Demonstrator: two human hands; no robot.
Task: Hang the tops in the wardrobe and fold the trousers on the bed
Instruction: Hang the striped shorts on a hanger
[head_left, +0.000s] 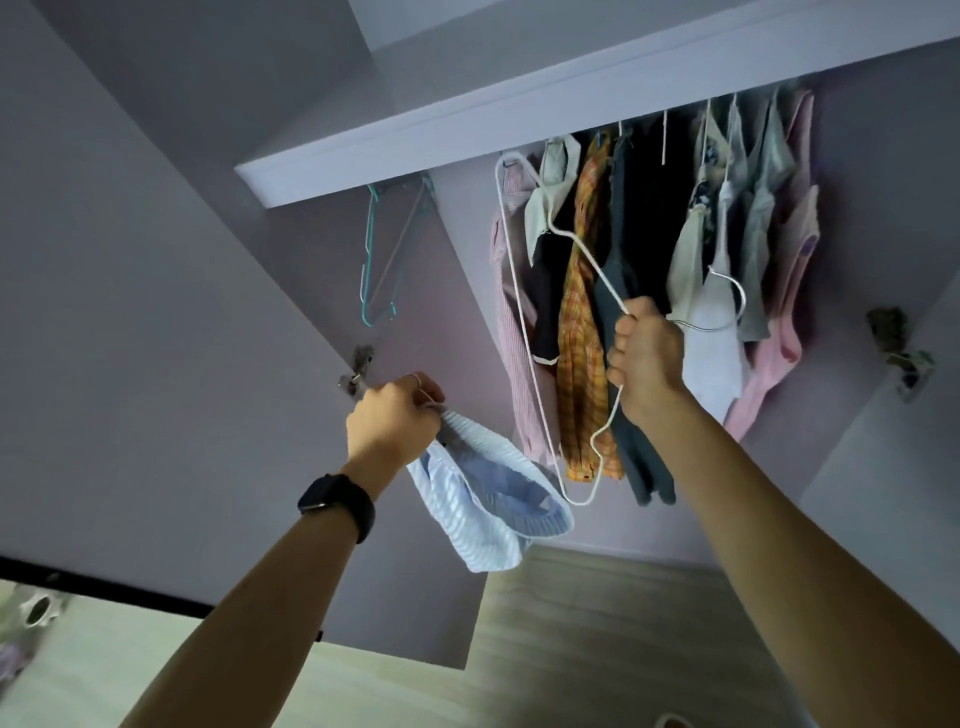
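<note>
Empty teal wire hangers (370, 260) dangle at the wardrobe's left end. Just right of them, the left grip (395, 415) pinches the light blue striped cotton shirt (483, 509) by what looks like its collar, though the folds hide the exact edge. The soft cloth sags limp below, on no hanger yet and apart from the hung clothes. So small a pinch could let the shirt slip to the floor while a shoulder is fed over wire. The thin white coated-wire hanger (579, 502), a springy triangle, crosses the hung pink striped shirt (506, 270) and orange plaid shirt (582, 338). Swung carelessly, it might snag them or unhook a neighbour. The right grip (647, 358) is curled tight round its neck, beside a bare metal hook (737, 299).
</note>
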